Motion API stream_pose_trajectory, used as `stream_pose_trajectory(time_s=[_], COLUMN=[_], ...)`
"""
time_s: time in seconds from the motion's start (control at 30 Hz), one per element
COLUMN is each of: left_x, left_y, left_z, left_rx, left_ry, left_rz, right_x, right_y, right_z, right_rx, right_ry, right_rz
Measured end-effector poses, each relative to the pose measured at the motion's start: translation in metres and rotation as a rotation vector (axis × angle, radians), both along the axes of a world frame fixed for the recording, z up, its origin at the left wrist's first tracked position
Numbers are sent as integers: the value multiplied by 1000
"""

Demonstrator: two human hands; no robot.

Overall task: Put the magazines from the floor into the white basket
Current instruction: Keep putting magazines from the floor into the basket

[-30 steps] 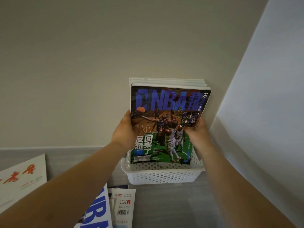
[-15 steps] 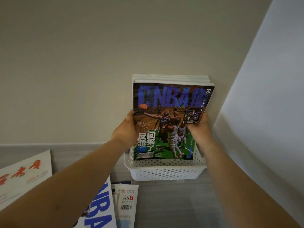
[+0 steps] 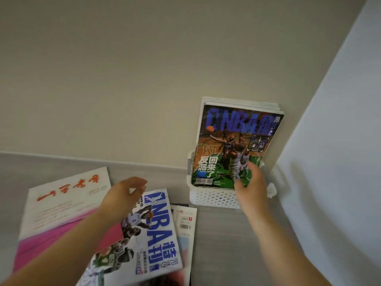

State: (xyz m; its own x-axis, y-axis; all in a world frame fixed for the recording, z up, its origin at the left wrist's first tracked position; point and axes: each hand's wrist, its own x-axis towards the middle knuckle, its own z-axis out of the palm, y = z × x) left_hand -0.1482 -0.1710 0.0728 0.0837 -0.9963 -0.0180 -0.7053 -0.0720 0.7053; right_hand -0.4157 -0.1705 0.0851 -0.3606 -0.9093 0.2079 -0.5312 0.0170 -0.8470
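Observation:
The white perforated basket [image 3: 212,198] stands on the floor in the corner, against the wall. A dark NBA magazine [image 3: 237,141] stands upright in it, in front of several other magazines. My right hand [image 3: 251,188] hangs open just in front of the basket's right side, holding nothing. My left hand [image 3: 123,195] hovers open above the loose magazines on the floor: a white NBA magazine [image 3: 152,240], a white-and-pink one with red characters [image 3: 64,205], and a pale one dated 2021 [image 3: 185,223].
The grey floor [image 3: 237,244] runs between the pile and the basket. A beige wall [image 3: 144,79] rises behind, and a white panel [image 3: 340,162] closes off the right side beside the basket.
Both hands have let go of the dark NBA magazine, which now stands in the basket. My left hand has swung left and down over the floor pile; the view has shifted left.

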Motion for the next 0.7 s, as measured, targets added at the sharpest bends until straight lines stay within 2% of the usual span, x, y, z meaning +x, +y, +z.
stream_pose_trajectory(time_s=[0.23, 0.33, 0.4, 0.5, 0.57, 0.7], left_x=[112, 151, 172, 194, 202, 208], left_y=[101, 123, 129, 129, 125, 112], left_z=[-32, -45, -53, -65, -72, -77], left_rx=[129, 204, 226, 277, 316, 323], left_ry=[89, 19, 44, 57, 55, 122], left_rz=[272, 368, 416, 431, 430, 294], right_x=[106, 155, 187, 229, 250, 263], right_y=[59, 75, 85, 94, 97, 98], right_z=[-34, -54, -68, -91, -105, -120], right_rx=[136, 187, 222, 308, 349, 322], right_ry=[223, 281, 309, 402, 535, 727], right_rz=[238, 336, 392, 479, 518, 467])
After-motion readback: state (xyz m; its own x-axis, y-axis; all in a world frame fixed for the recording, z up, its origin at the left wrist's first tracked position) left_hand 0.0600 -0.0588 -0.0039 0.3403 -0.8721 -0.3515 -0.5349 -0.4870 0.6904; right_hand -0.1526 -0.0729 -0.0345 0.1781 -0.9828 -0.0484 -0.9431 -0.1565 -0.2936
